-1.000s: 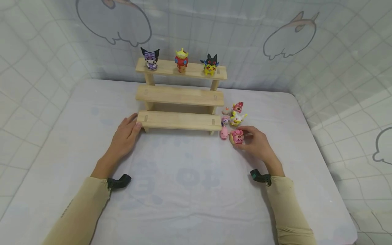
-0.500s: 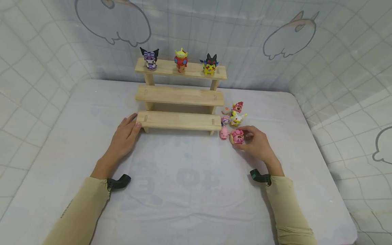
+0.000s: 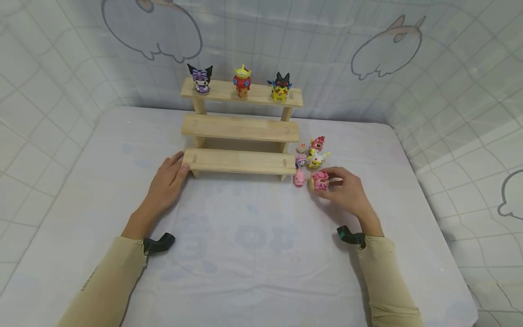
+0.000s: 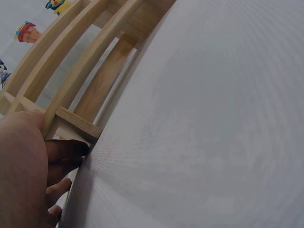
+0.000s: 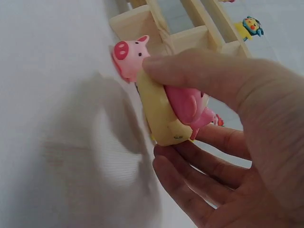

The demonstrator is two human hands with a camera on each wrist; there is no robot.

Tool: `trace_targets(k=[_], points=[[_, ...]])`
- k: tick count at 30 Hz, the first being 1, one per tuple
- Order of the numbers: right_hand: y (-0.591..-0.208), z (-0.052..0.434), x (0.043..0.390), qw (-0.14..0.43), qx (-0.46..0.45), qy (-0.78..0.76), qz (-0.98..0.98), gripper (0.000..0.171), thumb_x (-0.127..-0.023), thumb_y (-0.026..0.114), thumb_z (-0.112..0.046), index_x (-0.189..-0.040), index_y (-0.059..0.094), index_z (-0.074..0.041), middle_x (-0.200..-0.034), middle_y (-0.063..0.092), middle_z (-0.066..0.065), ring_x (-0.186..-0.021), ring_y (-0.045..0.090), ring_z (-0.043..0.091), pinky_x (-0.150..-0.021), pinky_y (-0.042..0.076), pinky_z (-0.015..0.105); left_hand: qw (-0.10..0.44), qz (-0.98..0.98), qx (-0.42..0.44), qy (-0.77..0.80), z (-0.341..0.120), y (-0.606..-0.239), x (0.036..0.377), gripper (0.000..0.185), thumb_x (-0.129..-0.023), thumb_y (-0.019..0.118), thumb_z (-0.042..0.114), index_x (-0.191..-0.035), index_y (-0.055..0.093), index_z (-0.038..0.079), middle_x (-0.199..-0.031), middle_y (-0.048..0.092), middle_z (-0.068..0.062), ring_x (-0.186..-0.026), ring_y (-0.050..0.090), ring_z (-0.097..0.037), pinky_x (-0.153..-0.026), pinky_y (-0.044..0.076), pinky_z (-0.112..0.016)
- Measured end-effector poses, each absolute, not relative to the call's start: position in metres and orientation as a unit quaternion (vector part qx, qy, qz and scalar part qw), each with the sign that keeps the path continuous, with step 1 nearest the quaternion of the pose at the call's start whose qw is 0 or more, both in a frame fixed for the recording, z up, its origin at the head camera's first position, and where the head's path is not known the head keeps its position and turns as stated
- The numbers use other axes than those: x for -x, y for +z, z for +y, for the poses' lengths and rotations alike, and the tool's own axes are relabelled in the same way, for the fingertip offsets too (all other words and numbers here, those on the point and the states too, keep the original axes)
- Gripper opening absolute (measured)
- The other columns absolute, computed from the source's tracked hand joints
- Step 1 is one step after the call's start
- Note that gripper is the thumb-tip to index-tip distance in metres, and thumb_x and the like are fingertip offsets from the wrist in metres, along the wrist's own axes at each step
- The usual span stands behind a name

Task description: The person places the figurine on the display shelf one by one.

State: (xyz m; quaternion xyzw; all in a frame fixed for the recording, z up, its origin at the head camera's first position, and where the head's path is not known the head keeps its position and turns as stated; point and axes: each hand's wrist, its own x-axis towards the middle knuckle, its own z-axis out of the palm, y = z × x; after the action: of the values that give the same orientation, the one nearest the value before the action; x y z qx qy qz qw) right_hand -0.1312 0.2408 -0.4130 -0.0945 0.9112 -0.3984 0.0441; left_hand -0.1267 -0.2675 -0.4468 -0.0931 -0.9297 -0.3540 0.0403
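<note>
My right hand (image 3: 345, 188) pinches a pink bear figurine with a pale yellow back (image 3: 319, 180) between thumb and fingers. In the right wrist view the figurine (image 5: 164, 111) appears slightly above the cloth, near a pink pig figurine (image 5: 130, 57). At the left end of a three-step wooden display stand (image 3: 239, 161), my left hand (image 3: 166, 179) holds the lowest board. The left wrist view has the thumb at the board's edge and the fingers (image 4: 64, 149) curled by its end; part of the grip is hidden.
The top step bears a purple-and-black figurine (image 3: 201, 81), a red-and-yellow one (image 3: 242, 81) and a yellow one with a black hood (image 3: 280, 87). Right of the stand cluster small figurines, among them a white-and-yellow one (image 3: 316, 159) and a red-topped one (image 3: 317, 143). A patterned curtain (image 3: 318, 41) hangs behind.
My right hand has shifted slightly to the right with the bear figurine, away from the pig figurine. The left hand stays on the stand.
</note>
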Motion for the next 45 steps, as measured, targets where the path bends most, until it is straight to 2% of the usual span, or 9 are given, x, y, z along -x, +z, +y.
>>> trace_targets(k=[13, 19, 25, 34, 40, 45], points=[[-0.403, 0.237, 0.126, -0.010, 0.116, -0.411, 0.904, 0.055, -0.081, 0.093, -0.018, -0.130, 0.069, -0.007, -0.125, 0.069, 0.010, -0.111, 0.069, 0.028, -0.091, 0.064, 0.051, 0.046, -0.929, 0.094, -0.355, -0.269, -0.449, 0.128, 0.059, -0.116, 0.033, 0.038, -0.153, 0.048, -0.006, -0.166, 0.034, -0.031, -0.157, 0.025, -0.051, -0.132, 0.011, -0.062], [-0.397, 0.232, 0.123, -0.021, 0.118, -0.410, 0.904, 0.057, -0.082, 0.093, -0.023, -0.131, 0.068, -0.008, -0.126, 0.068, 0.009, -0.112, 0.068, 0.027, -0.092, 0.063, 0.054, 0.049, -0.928, 0.098, -0.355, -0.268, -0.448, 0.128, 0.059, -0.116, 0.033, 0.038, -0.153, 0.048, -0.006, -0.165, 0.035, -0.031, -0.157, 0.027, -0.050, -0.132, 0.011, -0.062], [-0.391, 0.225, 0.123, -0.039, 0.124, -0.416, 0.900, 0.058, -0.082, 0.093, -0.022, -0.133, 0.068, -0.010, -0.126, 0.069, 0.008, -0.114, 0.067, 0.024, -0.093, 0.063, 0.049, 0.049, -0.928, 0.099, -0.355, -0.269, -0.448, 0.128, 0.059, -0.116, 0.033, 0.038, -0.152, 0.049, -0.006, -0.165, 0.035, -0.031, -0.157, 0.027, -0.049, -0.132, 0.011, -0.062], [-0.383, 0.210, 0.124, -0.042, 0.137, -0.442, 0.885, 0.057, -0.080, 0.095, -0.019, -0.132, 0.070, -0.014, -0.125, 0.070, 0.003, -0.115, 0.067, 0.019, -0.092, 0.064, 0.034, 0.048, -0.926, 0.099, -0.361, -0.268, -0.447, 0.128, 0.060, -0.116, 0.032, 0.038, -0.150, 0.051, -0.008, -0.165, 0.035, -0.031, -0.157, 0.026, -0.050, -0.131, 0.011, -0.064], [-0.378, 0.197, 0.126, -0.044, 0.156, -0.443, 0.882, 0.058, -0.078, 0.095, -0.012, -0.130, 0.069, -0.008, -0.123, 0.070, 0.006, -0.115, 0.066, 0.019, -0.093, 0.064, 0.038, 0.050, -0.928, 0.098, -0.356, -0.269, -0.449, 0.128, 0.061, -0.116, 0.031, 0.038, -0.150, 0.050, -0.008, -0.165, 0.036, -0.031, -0.157, 0.027, -0.048, -0.132, 0.010, -0.061], [-0.373, 0.180, 0.132, -0.054, 0.167, -0.449, 0.876, 0.060, -0.075, 0.095, -0.003, -0.130, 0.068, 0.000, -0.123, 0.069, 0.013, -0.114, 0.066, 0.025, -0.093, 0.063, 0.048, 0.047, -0.928, 0.097, -0.356, -0.270, -0.450, 0.128, 0.061, -0.116, 0.032, 0.038, -0.152, 0.049, -0.008, -0.166, 0.035, -0.030, -0.158, 0.026, -0.048, -0.133, 0.010, -0.059]])
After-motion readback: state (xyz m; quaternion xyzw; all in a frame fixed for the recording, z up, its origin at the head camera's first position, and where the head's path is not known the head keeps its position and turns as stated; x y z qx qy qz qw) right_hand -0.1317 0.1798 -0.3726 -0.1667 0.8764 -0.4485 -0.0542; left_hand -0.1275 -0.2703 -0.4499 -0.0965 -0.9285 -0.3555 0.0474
